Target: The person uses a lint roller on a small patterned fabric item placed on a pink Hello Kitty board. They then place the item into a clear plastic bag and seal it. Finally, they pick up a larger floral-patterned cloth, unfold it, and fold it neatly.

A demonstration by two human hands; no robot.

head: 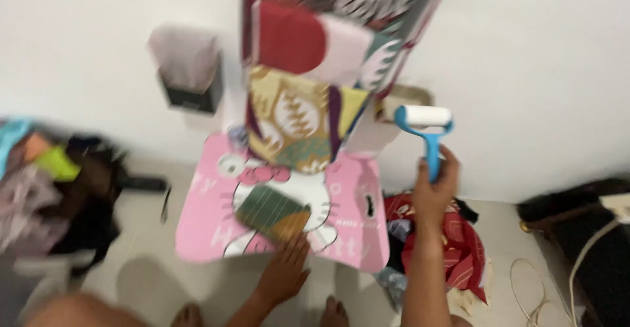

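Observation:
My right hand is raised and grips the blue handle of a lint roller, whose white roll points up beside the wall. My left hand rests flat, fingers spread, on the near edge of a small pink table with a cartoon cat print. A folded green and mustard cloth lies on the table just above my left fingers. A patterned cloth in gold, green, red and white hangs down from above onto the back of the table. The picture is blurred.
A pile of clothes lies at the left on the floor. Red cloth is heaped right of the table. A dark box with pale wrapping stands at the wall. White cables and a dark bag lie at the right. My feet show below.

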